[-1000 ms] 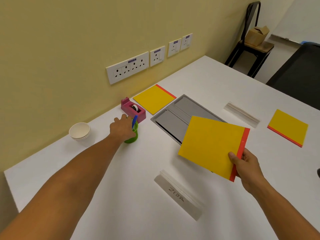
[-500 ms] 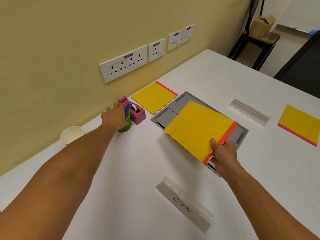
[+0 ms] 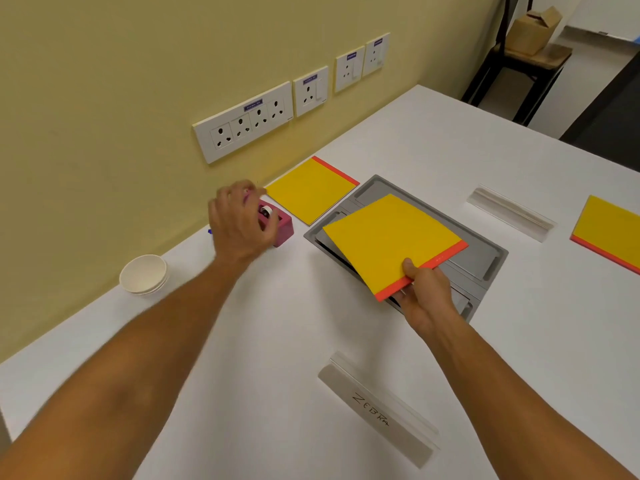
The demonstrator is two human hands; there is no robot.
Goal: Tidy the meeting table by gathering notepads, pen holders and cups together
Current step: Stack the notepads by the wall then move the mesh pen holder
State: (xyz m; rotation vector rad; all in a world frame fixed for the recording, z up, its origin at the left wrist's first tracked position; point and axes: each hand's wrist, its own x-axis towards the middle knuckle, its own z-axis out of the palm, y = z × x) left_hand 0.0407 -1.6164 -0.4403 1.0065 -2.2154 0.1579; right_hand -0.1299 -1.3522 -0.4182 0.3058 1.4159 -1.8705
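My right hand [image 3: 427, 299] grips a yellow notepad with a red edge [image 3: 388, 237] by its near corner and holds it tilted over the grey cable hatch [image 3: 485, 251]. A second yellow notepad [image 3: 310, 190] lies flat by the wall, and a third notepad [image 3: 613, 230] lies at the far right. My left hand [image 3: 239, 226], blurred, hovers with its fingers apart over the pink tape dispenser [image 3: 284, 228]. Only a blue pen tip [image 3: 210, 231] shows left of that hand; the green pen holder is hidden behind it. Stacked white paper cups [image 3: 143, 273] stand near the wall at the left.
A clear name plate reading ZEBRA [image 3: 374, 407] lies near me, and another name plate [image 3: 509, 213] lies beyond the hatch. Wall sockets [image 3: 242, 121] line the yellow wall along the white table [image 3: 277, 341]. A black chair with a cardboard box [image 3: 526, 60] stands at the far end.
My left hand pushed the green pen holder toward the wall, then lifted over the tape dispenser and spread its fingers. My right hand carried the notepad left and forward over the hatch.
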